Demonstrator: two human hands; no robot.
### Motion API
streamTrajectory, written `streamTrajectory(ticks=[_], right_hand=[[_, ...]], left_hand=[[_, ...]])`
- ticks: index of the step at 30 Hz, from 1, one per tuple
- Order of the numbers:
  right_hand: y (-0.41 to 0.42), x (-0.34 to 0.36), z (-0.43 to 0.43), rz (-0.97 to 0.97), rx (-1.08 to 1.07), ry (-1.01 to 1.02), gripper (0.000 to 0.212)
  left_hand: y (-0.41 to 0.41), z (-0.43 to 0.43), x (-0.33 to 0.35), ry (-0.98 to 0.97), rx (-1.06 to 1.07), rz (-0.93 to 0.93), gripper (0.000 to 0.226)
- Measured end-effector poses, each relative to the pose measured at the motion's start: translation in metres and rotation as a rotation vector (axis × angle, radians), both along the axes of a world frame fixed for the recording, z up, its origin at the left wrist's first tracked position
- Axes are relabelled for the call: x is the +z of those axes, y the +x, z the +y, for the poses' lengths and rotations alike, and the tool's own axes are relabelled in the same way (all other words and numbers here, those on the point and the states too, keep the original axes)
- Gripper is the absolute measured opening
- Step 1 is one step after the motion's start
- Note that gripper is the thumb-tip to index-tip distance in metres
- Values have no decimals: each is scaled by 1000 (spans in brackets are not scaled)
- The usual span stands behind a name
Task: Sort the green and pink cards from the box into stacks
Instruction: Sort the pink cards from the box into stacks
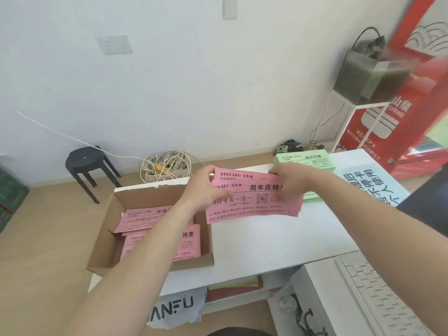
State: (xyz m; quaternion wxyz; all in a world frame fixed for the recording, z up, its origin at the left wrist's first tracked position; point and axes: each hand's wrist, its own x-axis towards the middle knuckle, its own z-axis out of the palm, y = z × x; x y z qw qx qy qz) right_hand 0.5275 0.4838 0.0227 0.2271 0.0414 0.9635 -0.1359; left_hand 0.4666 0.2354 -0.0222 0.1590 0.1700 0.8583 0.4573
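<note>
Both hands hold a bundle of pink cards (252, 204) above the white table (278, 238), just right of the box. My left hand (206, 187) grips the bundle's left end, and my right hand (289, 181) pinches its right end. The open cardboard box (106, 241) sits at the table's left edge with more pink cards (143, 220) lying loose inside, partly hidden by my left forearm. A stack of green cards (304, 161) lies at the table's far edge, and another green stack (312, 196) shows beneath my right wrist.
A blue printed sheet (371, 183) lies at the table's right. A white keyboard (383, 294) sits at lower right. On the floor behind are a black stool (87, 163) and a tangle of cords (167, 164). A red appliance (412, 105) stands at far right.
</note>
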Motion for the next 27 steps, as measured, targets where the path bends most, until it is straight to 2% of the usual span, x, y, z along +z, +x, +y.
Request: streamTrajectory(ticks=[5,9,13,16,21,23,27], right_hand=[[37,-53,42,-122,-86,-46,28],[47,-94,53,-215,-85,-94,32],[40,-127,56,-287,-57,-112,34],[29,-142,57,-309,-21,-102,32],[16,-151,62,-274,19,-53,36],[16,-155,64,-226,55,29,42],[30,-171,63,-89,50,108,75]], left_hand=[[20,49,-51,-83,-61,-106,54],[31,62,-89,-136,-66,-186,51],[35,65,-119,-161,-9,-261,61],[39,69,-131,-167,91,-285,61],[42,76,-140,-157,196,-247,60],[48,76,-143,-181,212,-208,65],[69,75,-149,-205,297,-88,88]])
